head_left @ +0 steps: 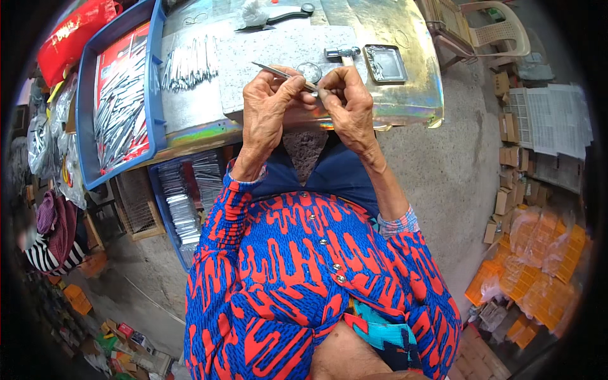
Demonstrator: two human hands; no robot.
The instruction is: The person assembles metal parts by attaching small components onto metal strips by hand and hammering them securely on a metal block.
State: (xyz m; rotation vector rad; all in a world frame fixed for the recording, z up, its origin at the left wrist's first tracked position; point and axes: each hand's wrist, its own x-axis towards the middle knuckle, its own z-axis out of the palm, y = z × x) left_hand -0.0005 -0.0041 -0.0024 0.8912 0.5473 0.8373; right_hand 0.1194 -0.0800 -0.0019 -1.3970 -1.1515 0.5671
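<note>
My left hand (266,104) is closed around a slim, pointed silver metal piece (269,68), its tip sticking out to the upper left. My right hand (348,104) meets the piece's other end, thumb and forefinger pinched together. Whatever lies between those fingertips is too small to make out. Both hands are above the table's front edge. Just beyond them lies a small round dish (310,71). A hammer (342,53) rests behind my right hand, beside a shallow dark-rimmed tray (403,71). Left of my left hand, several similar slim metal pieces (191,63) lie in a row.
A blue plastic crate (155,82) full of slim metal pieces stands at the table's left. A black-handled tool (288,15) lies at the back. Below the table is another blue bin (166,221). A plastic chair (500,31) and orange bins (538,247) stand to the right.
</note>
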